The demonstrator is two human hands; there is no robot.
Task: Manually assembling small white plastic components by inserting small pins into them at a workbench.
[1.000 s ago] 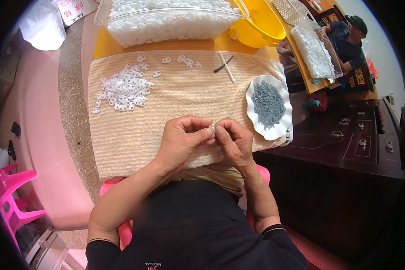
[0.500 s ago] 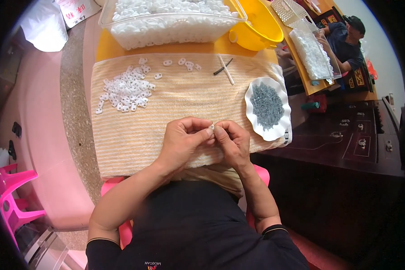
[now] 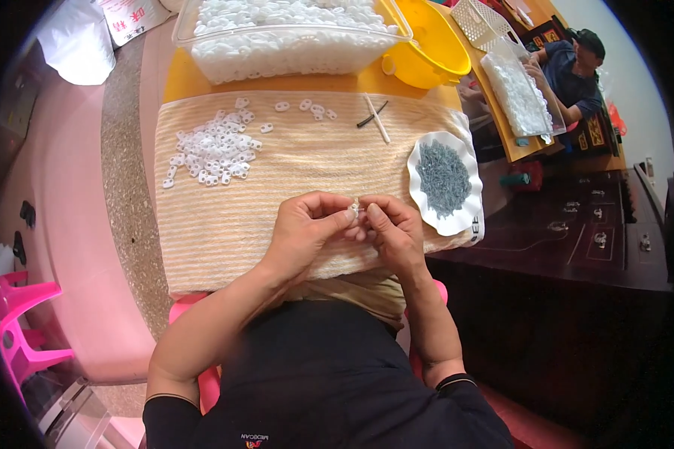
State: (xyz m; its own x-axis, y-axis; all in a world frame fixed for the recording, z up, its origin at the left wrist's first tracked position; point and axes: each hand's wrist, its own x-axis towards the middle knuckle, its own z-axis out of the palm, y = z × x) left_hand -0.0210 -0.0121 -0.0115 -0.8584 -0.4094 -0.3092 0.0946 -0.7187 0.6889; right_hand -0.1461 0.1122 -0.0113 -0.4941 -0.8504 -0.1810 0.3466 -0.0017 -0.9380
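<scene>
Above the near part of the striped towel (image 3: pixel 225 254), both hands meet fingertip to fingertip. My left hand (image 3: pixel 307 228) is closed, pinching a small white plastic piece (image 3: pixel 355 211) between thumb and forefinger. Against the same piece, my right hand (image 3: pixel 395 228) is closed in a pinch too; whether it holds a second tiny part is hidden by the fingers. Left of the hands lies a loose heap of white two-holed plastic pieces (image 3: pixel 213 150). To their right, a white wavy-rimmed plate (image 3: pixel 466 217) bears many small grey-blue slim pieces (image 3: pixel 443 178).
At the back stands a clear bin (image 3: pixel 292 31) full of white pieces, beside a yellow basin (image 3: pixel 430 45). A white stick (image 3: pixel 377 120) crosses a black one on the towel. At far right, another person (image 3: pixel 573 71) sits by a second filled bin (image 3: pixel 520 93).
My right hand has shifted slightly right and its thumb has tilted up, so a small gap between the fingertips shows more of the white piece. My left hand stays nearly in place.
</scene>
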